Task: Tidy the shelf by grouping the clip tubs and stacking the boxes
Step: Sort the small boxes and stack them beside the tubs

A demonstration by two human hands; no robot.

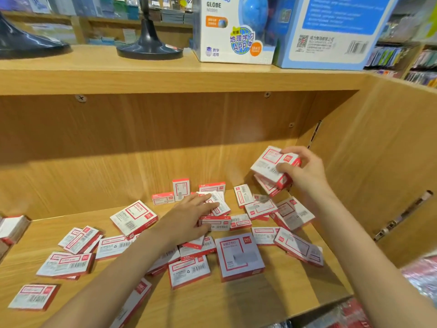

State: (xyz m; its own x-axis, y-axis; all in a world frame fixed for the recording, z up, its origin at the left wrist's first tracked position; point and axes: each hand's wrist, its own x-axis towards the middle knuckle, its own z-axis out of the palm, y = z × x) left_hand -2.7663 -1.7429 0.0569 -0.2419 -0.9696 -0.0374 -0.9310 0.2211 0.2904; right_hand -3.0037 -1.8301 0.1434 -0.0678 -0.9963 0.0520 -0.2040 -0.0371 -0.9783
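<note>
I find the task barely begun: my right hand [305, 171] grips a small stack of boxes [272, 171] lifted above the right end of the shelf [236, 304], near the side wall. My left hand [191, 216], fingers extended, presses on the loose boxes [238, 255] scattered across mid-shelf. No clip tubs are visible, and nearly all stacking remains.

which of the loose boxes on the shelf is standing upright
The small box at the back of the shelf, beyond the left hand; the others lie flat.
</note>
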